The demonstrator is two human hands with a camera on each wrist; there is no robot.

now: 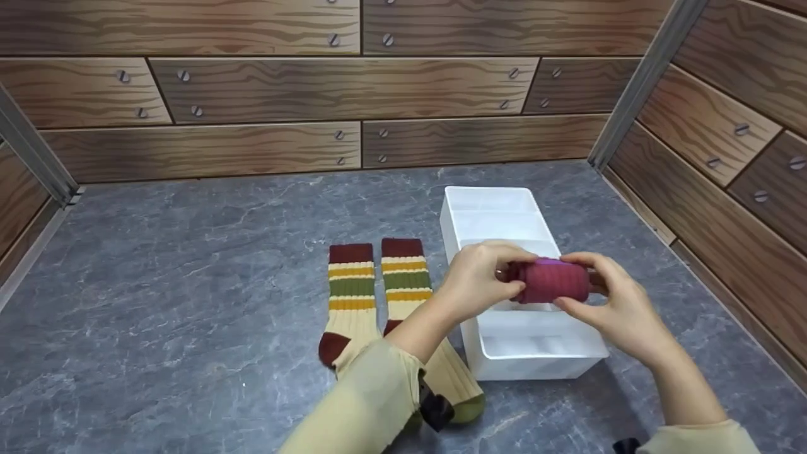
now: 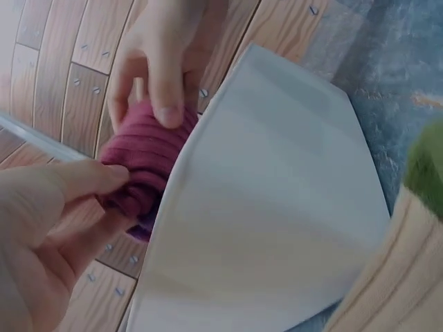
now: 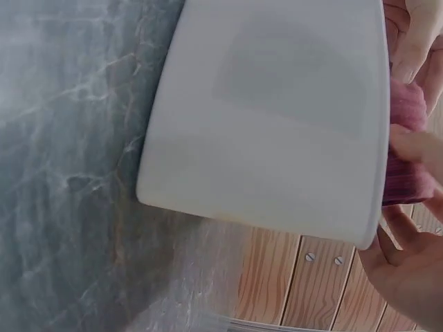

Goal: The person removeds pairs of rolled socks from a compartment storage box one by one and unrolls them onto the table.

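Note:
A rolled-up maroon ribbed sock bundle (image 1: pixel 555 281), with a bit of purple at its edge, is held above the white box (image 1: pixel 536 369). My left hand (image 1: pixel 482 277) pinches its left end between thumb and fingers, and my right hand (image 1: pixel 621 309) grips the right end. In the left wrist view the rolled layers of the bundle (image 2: pixel 149 155) show between the fingers of both hands. The box wall (image 3: pixel 270 117) hides part of the bundle in the right wrist view. Dividers split the box into compartments, and the middle one lies beneath the hands.
Left of the box, two striped socks (image 1: pixel 351 287) in cream, green, yellow and maroon lie flat side by side. My left forearm passes over the right-hand sock (image 1: pixel 406 280). Wood-patterned walls (image 1: pixel 265 148) enclose the grey marbled surface (image 1: pixel 189 284) at the back and sides.

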